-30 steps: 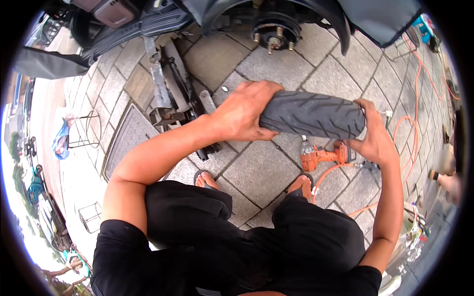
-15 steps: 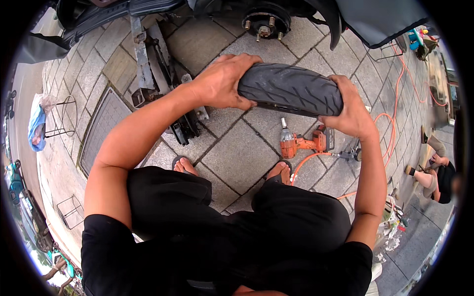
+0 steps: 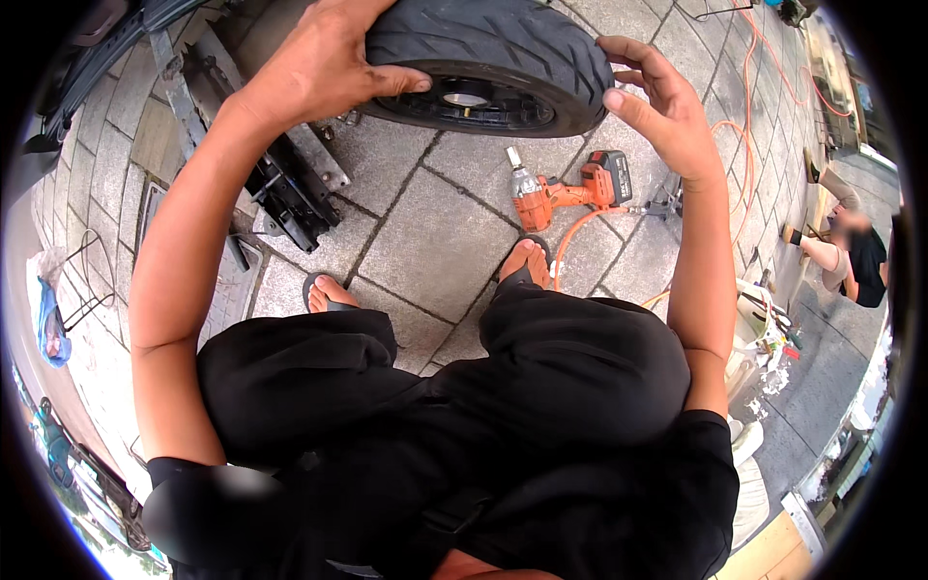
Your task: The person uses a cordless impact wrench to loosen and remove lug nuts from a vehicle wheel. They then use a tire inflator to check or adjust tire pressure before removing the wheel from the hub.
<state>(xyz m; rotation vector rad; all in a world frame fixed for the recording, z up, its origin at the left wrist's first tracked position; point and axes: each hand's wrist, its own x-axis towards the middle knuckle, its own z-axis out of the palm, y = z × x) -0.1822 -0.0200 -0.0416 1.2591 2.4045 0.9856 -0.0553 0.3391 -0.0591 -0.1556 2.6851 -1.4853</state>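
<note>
A black scooter wheel (image 3: 483, 37) is held up between my hands, its treaded tyre facing me and its dark rim showing underneath. My left hand (image 3: 314, 66) grips the tyre's left end, the thumb lying along the lower sidewall; its fingertips go out of view at the top. At the right end, my right hand (image 3: 665, 111) touches the tyre's edge with thumb and fingertips, the palm away from the rubber. Below the wheel, an orange cordless impact wrench (image 3: 570, 190) lies on the paving near my right foot.
A metal jack-like stand (image 3: 290, 188) stands on the left, near my left foot. An orange air hose (image 3: 580, 237) runs from a metal fitting (image 3: 665, 198) on the right. Another person (image 3: 851, 246) sits at the far right. A wire stand (image 3: 92, 275) is far left.
The wheel has moved up in the view and tilted, so its rim now shows. My right hand's hold has loosened to the fingertips. The hub seen earlier is out of view.
</note>
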